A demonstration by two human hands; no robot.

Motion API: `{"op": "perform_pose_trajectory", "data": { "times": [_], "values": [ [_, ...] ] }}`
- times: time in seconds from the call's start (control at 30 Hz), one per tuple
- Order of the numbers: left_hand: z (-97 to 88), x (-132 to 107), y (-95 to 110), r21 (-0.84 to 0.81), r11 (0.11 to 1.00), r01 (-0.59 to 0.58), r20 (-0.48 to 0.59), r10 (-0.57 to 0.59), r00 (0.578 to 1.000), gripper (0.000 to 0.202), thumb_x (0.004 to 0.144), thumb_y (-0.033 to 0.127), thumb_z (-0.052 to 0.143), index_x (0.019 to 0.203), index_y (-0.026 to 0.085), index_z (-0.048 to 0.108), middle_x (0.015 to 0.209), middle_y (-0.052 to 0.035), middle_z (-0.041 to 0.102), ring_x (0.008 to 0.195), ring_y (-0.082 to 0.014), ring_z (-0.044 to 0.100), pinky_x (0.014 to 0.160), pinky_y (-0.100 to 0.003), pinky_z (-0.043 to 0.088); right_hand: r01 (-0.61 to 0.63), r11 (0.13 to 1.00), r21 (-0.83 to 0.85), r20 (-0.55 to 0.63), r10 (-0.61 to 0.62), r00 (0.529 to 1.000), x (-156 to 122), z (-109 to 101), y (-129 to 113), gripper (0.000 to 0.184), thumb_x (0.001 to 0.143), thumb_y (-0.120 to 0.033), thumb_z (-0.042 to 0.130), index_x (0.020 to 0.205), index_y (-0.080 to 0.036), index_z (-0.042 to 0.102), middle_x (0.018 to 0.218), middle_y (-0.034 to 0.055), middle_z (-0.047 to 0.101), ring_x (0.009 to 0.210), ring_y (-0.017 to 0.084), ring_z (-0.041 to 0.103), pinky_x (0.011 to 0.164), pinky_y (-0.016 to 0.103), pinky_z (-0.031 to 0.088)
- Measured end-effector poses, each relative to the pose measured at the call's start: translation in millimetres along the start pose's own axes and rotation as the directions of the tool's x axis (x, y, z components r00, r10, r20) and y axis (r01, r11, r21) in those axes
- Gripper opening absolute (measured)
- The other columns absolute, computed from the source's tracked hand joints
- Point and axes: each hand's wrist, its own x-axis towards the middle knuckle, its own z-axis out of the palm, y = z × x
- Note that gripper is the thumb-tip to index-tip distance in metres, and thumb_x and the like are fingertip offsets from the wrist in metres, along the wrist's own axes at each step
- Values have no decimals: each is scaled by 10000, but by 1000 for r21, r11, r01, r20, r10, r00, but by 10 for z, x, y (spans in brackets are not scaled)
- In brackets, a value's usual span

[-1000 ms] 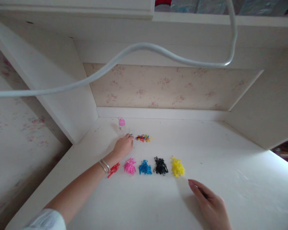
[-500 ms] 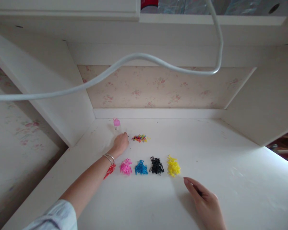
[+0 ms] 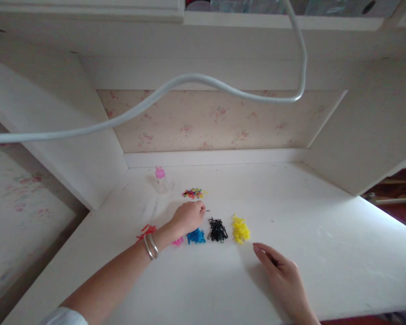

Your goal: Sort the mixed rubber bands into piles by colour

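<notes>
My left hand (image 3: 188,217) hovers over the row of sorted piles and pinches a small black rubber band (image 3: 207,211) at its fingertips, just above the black pile (image 3: 217,229). The row holds a red pile (image 3: 146,230), a pink pile (image 3: 177,241) mostly hidden under my hand, a blue pile (image 3: 196,236), the black pile and a yellow pile (image 3: 240,229). A small mixed-colour pile (image 3: 192,193) lies further back. My right hand (image 3: 281,278) rests flat on the white desk (image 3: 311,253), fingers stretched out, holding nothing.
A small clear bottle with a pink cap (image 3: 160,179) stands at the back left. A white cable (image 3: 196,81) hangs across the view above. Shelf walls close in on both sides, with flowered wallpaper behind.
My left hand has pulled back from beside the mixed pile and bottle toward the row, now over the pink and blue piles with a black band pinched. My right hand stayed put.
</notes>
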Motion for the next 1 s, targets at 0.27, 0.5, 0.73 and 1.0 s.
{"op": "perform_pose_trajectory", "data": {
  "times": [0.27,0.5,0.73,1.0],
  "values": [
    [204,8,281,-79,995,-61,32,64,997,263,853,307,457,877,230,708,876,-65,731,830,-203,662,746,-294,465,19,1000,5,-4,-19,1000,-4,-10,-31,406,768,-520,551,927,-184,716,809,33,718,704,183,623,608,218,479],
    [-33,-119,142,-181,982,-49,-31,44,999,280,863,327,438,882,244,704,874,-34,732,822,-183,655,742,-270,453,5,1000,30,3,-5,1000,-10,-34,-48,410,758,-529,562,928,-190,718,905,44,720,846,212,636,690,219,496],
    [-310,-884,-196,-313,949,38,-117,-78,990,354,907,379,353,903,204,661,698,4,685,621,-129,614,617,-212,440,86,991,-105,72,-79,994,139,-38,-165,413,761,-541,540,891,-198,730,699,10,687,604,156,595,513,204,441],
    [9,-1978,-1113,-590,716,373,-189,-571,799,369,805,513,510,980,222,654,856,-3,709,827,-196,650,642,-209,510,368,863,-345,269,-284,920,657,94,-776,397,836,-485,416,865,-231,720,560,-16,599,502,118,514,471,207,357]
  ]
}}
